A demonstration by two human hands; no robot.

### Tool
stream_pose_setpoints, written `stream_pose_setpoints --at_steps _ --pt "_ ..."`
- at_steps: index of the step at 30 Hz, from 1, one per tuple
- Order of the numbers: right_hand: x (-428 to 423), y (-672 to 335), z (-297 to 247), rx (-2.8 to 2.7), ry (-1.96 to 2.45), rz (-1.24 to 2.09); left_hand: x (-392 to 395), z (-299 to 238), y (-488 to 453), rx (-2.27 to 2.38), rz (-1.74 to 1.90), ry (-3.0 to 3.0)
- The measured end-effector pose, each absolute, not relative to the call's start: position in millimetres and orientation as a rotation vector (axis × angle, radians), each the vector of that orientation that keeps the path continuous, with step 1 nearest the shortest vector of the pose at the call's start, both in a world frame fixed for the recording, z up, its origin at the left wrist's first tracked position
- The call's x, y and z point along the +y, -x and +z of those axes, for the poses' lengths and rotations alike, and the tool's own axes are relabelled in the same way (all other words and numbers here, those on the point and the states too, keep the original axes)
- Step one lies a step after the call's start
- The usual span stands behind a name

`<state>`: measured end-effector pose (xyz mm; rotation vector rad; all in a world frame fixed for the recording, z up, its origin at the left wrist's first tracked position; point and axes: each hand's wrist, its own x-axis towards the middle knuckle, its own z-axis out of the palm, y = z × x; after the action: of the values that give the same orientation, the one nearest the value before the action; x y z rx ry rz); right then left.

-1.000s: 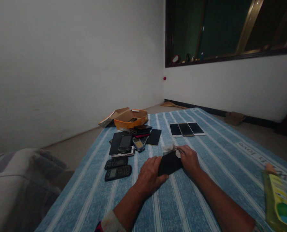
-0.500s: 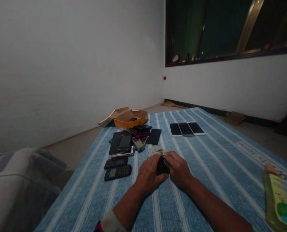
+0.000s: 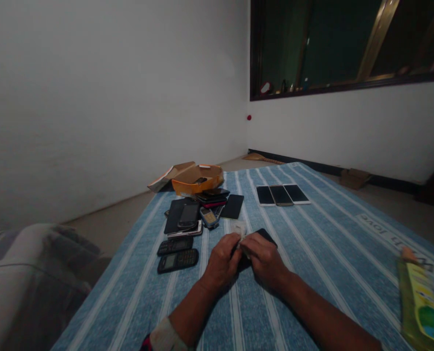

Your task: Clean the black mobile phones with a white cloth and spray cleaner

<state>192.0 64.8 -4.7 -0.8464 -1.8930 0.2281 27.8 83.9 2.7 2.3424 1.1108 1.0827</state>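
My left hand [image 3: 221, 262] and my right hand [image 3: 267, 257] meet over the middle of the striped cloth, fingers closed and pinched together. A crumpled white tissue [image 3: 238, 226] sticks up between their fingertips. Beneath the hands lies a dark, flat phone [image 3: 267, 237]; its far right corner shows past my right hand, and the rest is mostly covered. To the left of my left hand are two black keypad phones [image 3: 178, 261], side by side. Just beyond them, a blue-grey keypad phone [image 3: 209, 217] rests beside a black touchscreen phone [image 3: 189, 215].
An open orange cardboard box [image 3: 198, 186] stands at the far left, with stacked phones [image 3: 213, 196] before it. Three smartphones [image 3: 281, 195] lie in a row at the far right. A yellow-green packet [image 3: 423, 302] sits by the right edge of the striped cloth [image 3: 322, 273].
The dark object was upright between both hands; now a dark phone lies flat beneath them. The fingers have drawn together around the tissue, which is more bunched up.
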Motion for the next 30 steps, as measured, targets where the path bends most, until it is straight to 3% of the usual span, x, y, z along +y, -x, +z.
stream_pose_setpoints --at_steps 10,20,30 --pt "69.8 -193.2 -3.2 -1.576 0.974 0.411 76.5 16.0 -39.4 1.062 1.234 -1.624" --pt "72.0 -198.1 8.9 -1.298 1.045 0.982 73.8 27.3 -42.9 0.927 1.154 -1.109" --pt "77.0 -203.0 7.9 -1.235 1.181 0.815 71.3 17.1 -48.8 1.110 1.194 -1.394"
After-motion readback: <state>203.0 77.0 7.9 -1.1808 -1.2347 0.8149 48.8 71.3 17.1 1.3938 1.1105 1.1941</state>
